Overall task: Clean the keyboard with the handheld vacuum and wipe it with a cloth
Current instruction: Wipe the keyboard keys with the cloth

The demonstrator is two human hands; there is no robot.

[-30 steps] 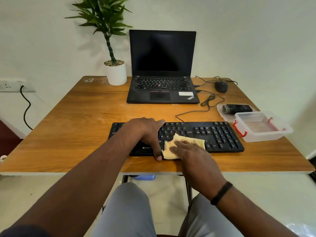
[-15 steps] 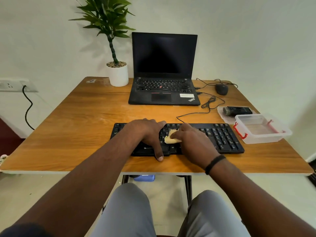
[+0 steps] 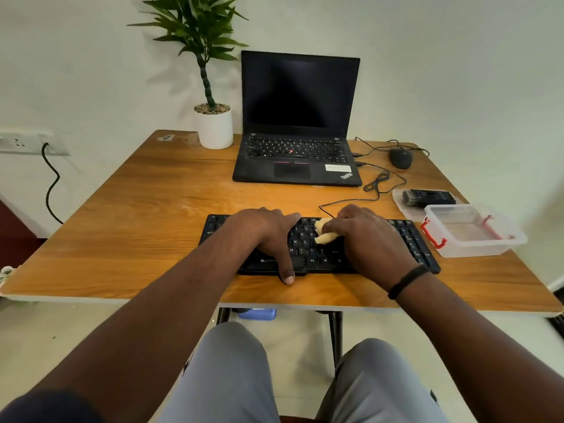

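Note:
A black keyboard (image 3: 306, 250) lies across the front of the wooden table (image 3: 146, 227). My left hand (image 3: 265, 232) rests flat on its left half, thumb reaching down past the front edge onto the table. My right hand (image 3: 363, 236) presses a yellow cloth (image 3: 324, 232) onto the keys at the middle; most of the cloth is hidden under the palm and fingers. The black handheld vacuum (image 3: 427, 197) lies on a clear lid at the right, away from both hands.
An open black laptop (image 3: 297, 141) stands behind the keyboard, with a potted plant (image 3: 213, 123) to its left. A mouse (image 3: 400, 157) and loose cables (image 3: 378, 181) lie at the back right. A clear plastic box (image 3: 473, 230) with red latches sits right of the keyboard.
My right hand slid the cloth from the keyboard's front edge up onto the middle keys and bunched it under the palm. My left hand stayed on the keyboard's left half.

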